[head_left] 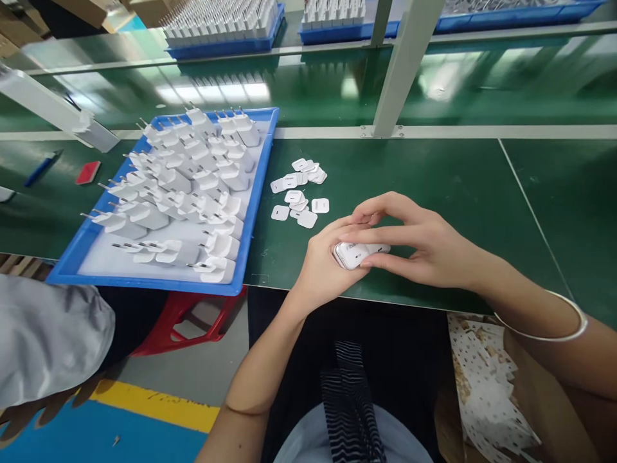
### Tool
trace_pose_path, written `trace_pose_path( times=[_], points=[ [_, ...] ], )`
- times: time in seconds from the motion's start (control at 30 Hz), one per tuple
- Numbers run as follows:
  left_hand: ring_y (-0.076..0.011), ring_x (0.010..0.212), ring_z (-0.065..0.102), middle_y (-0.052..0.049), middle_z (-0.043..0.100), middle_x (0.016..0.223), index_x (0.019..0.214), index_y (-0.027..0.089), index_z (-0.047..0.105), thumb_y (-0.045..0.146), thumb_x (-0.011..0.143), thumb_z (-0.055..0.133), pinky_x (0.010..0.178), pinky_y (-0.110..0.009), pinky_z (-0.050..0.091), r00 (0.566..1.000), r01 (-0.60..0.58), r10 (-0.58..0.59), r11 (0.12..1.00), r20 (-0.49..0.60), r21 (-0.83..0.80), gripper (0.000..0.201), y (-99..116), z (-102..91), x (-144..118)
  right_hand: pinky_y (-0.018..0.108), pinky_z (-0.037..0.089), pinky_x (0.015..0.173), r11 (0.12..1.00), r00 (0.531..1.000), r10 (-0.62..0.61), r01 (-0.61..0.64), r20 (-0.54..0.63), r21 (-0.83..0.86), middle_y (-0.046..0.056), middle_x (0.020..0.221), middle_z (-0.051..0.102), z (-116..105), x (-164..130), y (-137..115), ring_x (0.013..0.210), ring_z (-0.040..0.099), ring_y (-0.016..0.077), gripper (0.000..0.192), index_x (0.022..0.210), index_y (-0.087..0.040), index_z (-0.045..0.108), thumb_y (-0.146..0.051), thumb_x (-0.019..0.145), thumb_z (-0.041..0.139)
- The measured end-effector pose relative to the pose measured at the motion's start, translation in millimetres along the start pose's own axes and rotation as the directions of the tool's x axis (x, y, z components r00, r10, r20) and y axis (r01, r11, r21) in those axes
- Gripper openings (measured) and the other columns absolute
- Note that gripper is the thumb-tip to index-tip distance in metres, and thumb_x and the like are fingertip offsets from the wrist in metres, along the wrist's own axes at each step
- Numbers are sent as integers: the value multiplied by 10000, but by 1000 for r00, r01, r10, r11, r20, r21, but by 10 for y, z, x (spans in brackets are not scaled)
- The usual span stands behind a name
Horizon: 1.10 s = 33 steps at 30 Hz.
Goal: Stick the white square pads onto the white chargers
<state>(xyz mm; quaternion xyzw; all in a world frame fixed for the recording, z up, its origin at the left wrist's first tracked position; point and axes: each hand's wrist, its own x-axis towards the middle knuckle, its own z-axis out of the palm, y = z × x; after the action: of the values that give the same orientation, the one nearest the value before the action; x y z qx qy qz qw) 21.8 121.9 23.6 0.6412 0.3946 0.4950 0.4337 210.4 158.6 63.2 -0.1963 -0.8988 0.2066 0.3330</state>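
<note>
Fingers of the left hand [321,263] and right hand [424,247] close around a white charger [354,255], low over the green worktop [434,186]. It looks light, hard and smooth; best held by its sides. Small white caps [299,193] lie near

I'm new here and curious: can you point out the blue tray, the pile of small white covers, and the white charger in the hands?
blue tray [258,193]: head view, its right rim.
white covers [299,193]: head view, middle of the pile.
white charger [354,255]: head view, its visible side.
</note>
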Motion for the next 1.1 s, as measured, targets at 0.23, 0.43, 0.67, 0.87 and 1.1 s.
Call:
trace_pose_path(
  times=[0.23,0.43,0.67,0.87,1.1],
  points=[
    [-274,1193,681,-96,720,1255,1127,197,738,209,721,837,1012,-392,565,1000,15,-15,1000,5,-8,418,15,10,8,469,565,979,1000,998,22,-21,54,-19,114,1252,618,-38,13,-25,1177,594,270,335,1279,-258,697,-233,950,636],
    [-270,1237,662,-105,707,1293,1153,189,728,226,735,832,1065,-404,540,1000,9,-9,1000,6,-20,432,3,10,12,467,555,998,1000,999,21,-20,49,-17,131,1265,613,-31,6,-20,1192,596,273,318,1254,-217,713,-208,943,647],
    [-253,1160,692,-105,714,1269,1162,183,705,245,764,806,1003,-387,561,1000,22,-22,999,17,-28,415,10,16,16,482,560,1001,999,996,46,-45,76,-18,105,1292,615,-45,11,-20,1215,596,277,336,1276,-278,703,-234,948,646],
    [-258,1165,691,-112,709,1273,1167,179,701,267,774,796,997,-388,560,1000,2,-2,1000,12,-29,414,-15,22,12,476,561,1001,999,996,43,-41,74,-26,104,1285,621,-41,10,-15,1204,604,277,343,1279,-278,703,-232,943,650],
    [-268,1155,693,-109,717,1255,1151,187,710,281,764,803,998,-400,559,1000,3,-2,1000,17,-8,409,-32,17,21,475,559,990,999,996,49,-47,79,-27,99,1283,628,-43,11,-17,1190,607,277,340,1282,-290,696,-238,952,635]
  ],
)
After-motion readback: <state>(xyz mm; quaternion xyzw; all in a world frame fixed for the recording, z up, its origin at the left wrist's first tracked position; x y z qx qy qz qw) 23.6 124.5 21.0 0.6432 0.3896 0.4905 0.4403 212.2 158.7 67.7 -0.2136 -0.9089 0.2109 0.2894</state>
